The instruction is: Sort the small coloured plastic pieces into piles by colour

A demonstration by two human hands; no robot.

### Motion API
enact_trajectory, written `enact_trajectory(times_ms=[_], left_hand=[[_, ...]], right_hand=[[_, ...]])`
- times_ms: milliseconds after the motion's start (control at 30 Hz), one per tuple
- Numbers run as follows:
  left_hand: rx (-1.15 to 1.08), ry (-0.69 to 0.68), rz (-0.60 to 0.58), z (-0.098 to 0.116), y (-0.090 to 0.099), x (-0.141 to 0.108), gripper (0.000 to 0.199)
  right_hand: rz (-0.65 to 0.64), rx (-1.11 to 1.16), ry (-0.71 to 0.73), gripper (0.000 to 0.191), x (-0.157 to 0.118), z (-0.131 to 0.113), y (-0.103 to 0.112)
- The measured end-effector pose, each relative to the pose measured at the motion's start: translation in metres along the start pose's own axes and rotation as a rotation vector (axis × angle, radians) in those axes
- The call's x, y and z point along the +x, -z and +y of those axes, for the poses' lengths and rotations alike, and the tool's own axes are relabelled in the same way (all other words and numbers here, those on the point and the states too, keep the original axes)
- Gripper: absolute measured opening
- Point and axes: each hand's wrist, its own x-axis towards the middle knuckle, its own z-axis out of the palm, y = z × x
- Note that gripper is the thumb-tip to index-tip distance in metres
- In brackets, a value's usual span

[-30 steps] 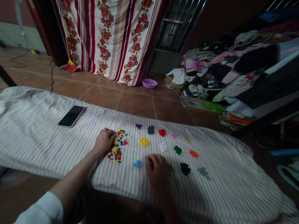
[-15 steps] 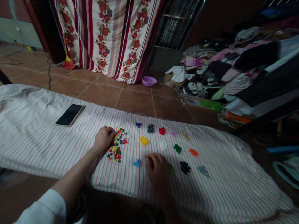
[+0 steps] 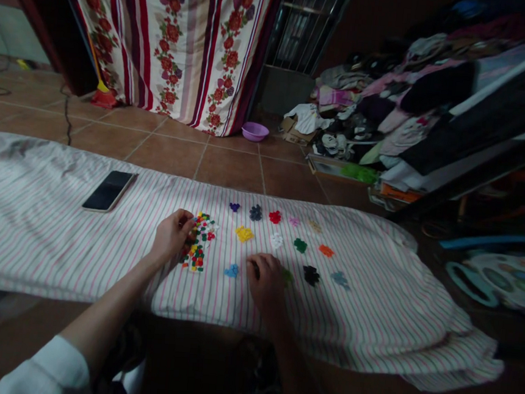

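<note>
My left hand [image 3: 174,233] is at the left edge of a mixed pile of small coloured pieces [image 3: 197,256], its fingers pinched together; anything between the fingertips is too small to name. My right hand [image 3: 265,277] rests on the cloth with curled fingers, between the light blue pieces [image 3: 231,270] and the light green pieces [image 3: 287,277], which it partly covers. Whether it holds anything is hidden. Beyond it lie small heaps sorted by colour, among them yellow [image 3: 243,234], white [image 3: 276,241], dark green [image 3: 300,245], red [image 3: 274,217] and black [image 3: 311,275].
A striped cloth [image 3: 361,328] covers the surface. A phone [image 3: 108,191] lies on it at the left. Past the far edge are a floral curtain [image 3: 192,50], a purple basin [image 3: 254,132] and a heap of clothes [image 3: 371,108] on the right.
The camera view has shifted, so the whole scene sits a little further left and higher. Against the cloth, both hands stay in nearly the same places.
</note>
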Motion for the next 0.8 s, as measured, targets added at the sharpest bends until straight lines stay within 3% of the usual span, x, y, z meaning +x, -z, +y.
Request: enact_trajectory(times_ms=[233, 333, 600, 800], left_hand=[[0.013, -0.325, -0.24, 0.028, -0.035, -0.048, 0.024], [0.075, -0.332, -0.327, 0.035, -0.048, -0.06, 0.025], [0.192, -0.438, -0.303, 0.037, -0.059, -0.063, 0.024], [0.19, -0.438, -0.269, 0.036, -0.061, -0.061, 0.024]], right_hand=[[-0.013, -0.017, -0.01, 0.021, 0.0, 0.0, 0.001], [-0.01, -0.013, -0.005, 0.021, 0.0, -0.001, 0.001], [-0.028, 0.008, -0.019, 0.021, 0.0, -0.001, 0.002], [-0.017, 0.021, -0.006, 0.019, -0.001, 0.0, 0.001]])
